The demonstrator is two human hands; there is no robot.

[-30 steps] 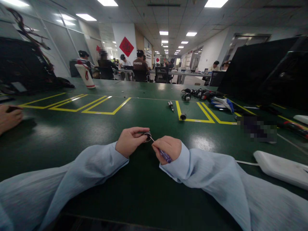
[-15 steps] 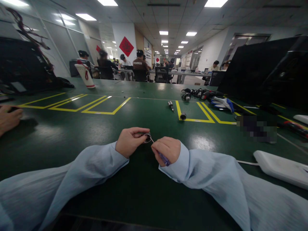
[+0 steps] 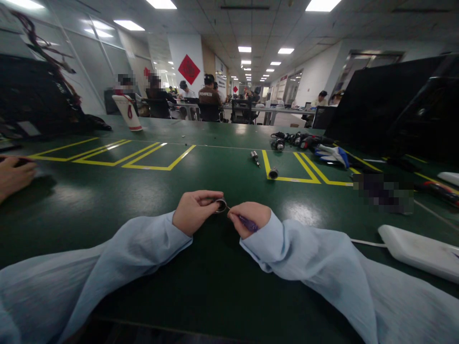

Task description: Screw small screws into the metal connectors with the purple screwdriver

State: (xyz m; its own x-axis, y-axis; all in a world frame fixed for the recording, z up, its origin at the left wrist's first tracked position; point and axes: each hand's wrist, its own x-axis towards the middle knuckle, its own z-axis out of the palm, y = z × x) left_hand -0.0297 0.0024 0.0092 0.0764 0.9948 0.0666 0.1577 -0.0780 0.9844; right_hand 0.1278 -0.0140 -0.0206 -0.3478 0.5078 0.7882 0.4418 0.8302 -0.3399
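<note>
My left hand rests on the green table and pinches a small round metal part between thumb and fingers. My right hand is closed round a thin screwdriver with a purple handle. Its metal tip points left into the round part. Both forearms in pale blue sleeves lie on the table near its front edge.
A loose bit and a small metal cylinder lie near yellow floor-tape lines. Dark tools and a blue-white glove sit at the back right, a white device at the right. Another person's hand is at the far left. A paper cup stands far left.
My right hand has turned and dropped a little, so the purple handle now lies flatter and mostly under the fingers. The left hand and the round part have stayed put.
</note>
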